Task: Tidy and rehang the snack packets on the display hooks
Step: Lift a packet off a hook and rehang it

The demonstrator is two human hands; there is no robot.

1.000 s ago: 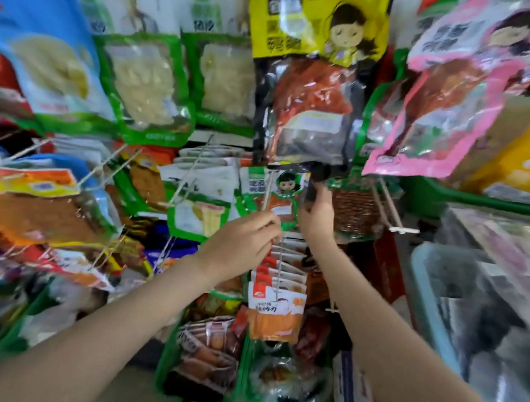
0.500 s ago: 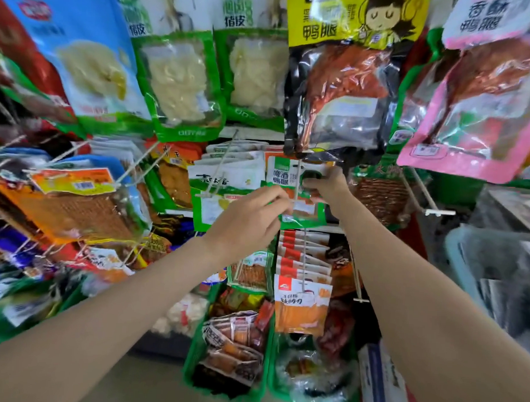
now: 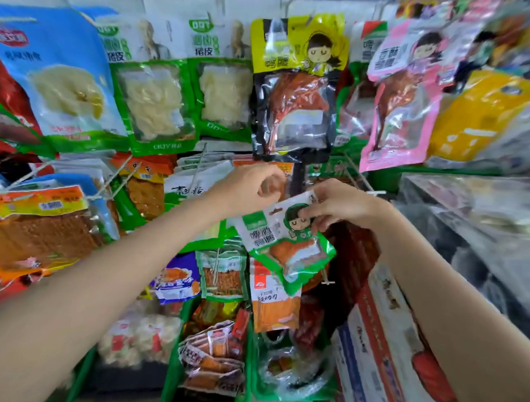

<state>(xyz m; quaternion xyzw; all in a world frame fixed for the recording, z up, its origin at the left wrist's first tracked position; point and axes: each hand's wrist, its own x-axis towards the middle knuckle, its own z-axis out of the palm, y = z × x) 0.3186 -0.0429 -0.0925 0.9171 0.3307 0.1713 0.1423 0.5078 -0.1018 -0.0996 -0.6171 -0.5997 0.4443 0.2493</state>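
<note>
My right hand (image 3: 341,206) pinches the top of a green and white snack packet (image 3: 286,243) with a cartoon figure, and the packet hangs tilted in front of the rack, off any hook. My left hand (image 3: 249,188) sits just left of it at the tip of a thin display hook (image 3: 268,189), fingers curled around it; the hook is blurred behind my fingers. Behind both hands hang rows of packets, among them an orange packet (image 3: 275,303) on a lower hook.
Large packets hang above: a yellow and black one (image 3: 295,81), a pink one (image 3: 402,97), green ones (image 3: 156,103). Bare hook ends (image 3: 375,192) stick out at the right. Green bins (image 3: 210,364) of loose snacks stand below, beside a cardboard box (image 3: 382,340).
The green and white packet has come off its hook and now hangs tilted in my right hand, lower and nearer me. My left hand has shifted up to the hook tip.
</note>
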